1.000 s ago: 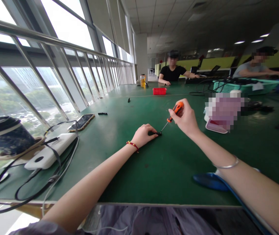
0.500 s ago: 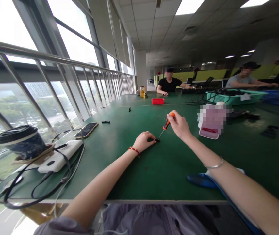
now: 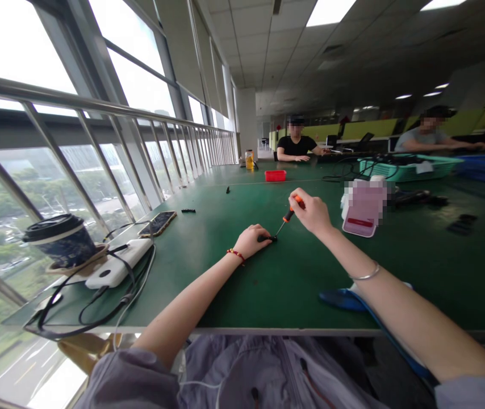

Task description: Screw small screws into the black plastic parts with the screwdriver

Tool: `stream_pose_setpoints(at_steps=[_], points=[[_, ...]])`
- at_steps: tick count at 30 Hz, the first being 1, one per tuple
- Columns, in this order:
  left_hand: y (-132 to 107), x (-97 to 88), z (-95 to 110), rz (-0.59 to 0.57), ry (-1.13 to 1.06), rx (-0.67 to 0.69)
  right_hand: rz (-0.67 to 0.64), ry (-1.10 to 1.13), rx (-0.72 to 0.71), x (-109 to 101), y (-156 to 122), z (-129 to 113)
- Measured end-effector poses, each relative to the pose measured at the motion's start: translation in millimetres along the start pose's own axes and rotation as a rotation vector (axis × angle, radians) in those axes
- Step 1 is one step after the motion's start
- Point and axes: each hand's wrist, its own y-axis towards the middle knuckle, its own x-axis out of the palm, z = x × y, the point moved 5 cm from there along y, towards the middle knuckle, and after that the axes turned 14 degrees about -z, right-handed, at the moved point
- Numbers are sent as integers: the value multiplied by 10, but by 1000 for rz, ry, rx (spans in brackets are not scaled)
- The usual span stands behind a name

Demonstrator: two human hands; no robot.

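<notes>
My left hand rests on the green table, its fingers closed on a small black part whose exact kind I cannot make out. Above and to the right, my right hand grips the orange and black handle of a screwdriver. Its thin shaft slants down to the left, with the tip at the black part. Two other small black pieces, one a short strip and one a smaller bit, lie farther off to the left.
On the left are a paper cup, a white power bank with cables, and a phone. A pink-faced device, a red tray and a green basket stand beyond. A co-worker sits opposite.
The camera view has shifted slightly. Both hands keep their grips, and the screwdriver tip stays at the black part. The co-worker opposite has moved their arms.
</notes>
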Motion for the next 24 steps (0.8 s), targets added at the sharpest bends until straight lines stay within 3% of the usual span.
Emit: stream_pose_setpoints(at_steps=[13,19,24], points=[[15,17,-21,8,17,-14,23,7,-56,-7,10,-8],[32,23,-40,9,24,-5,30,-94,-4,-39,38,27],[43,23,-52,1,20,-3,48,9,-12,-21,46,23]])
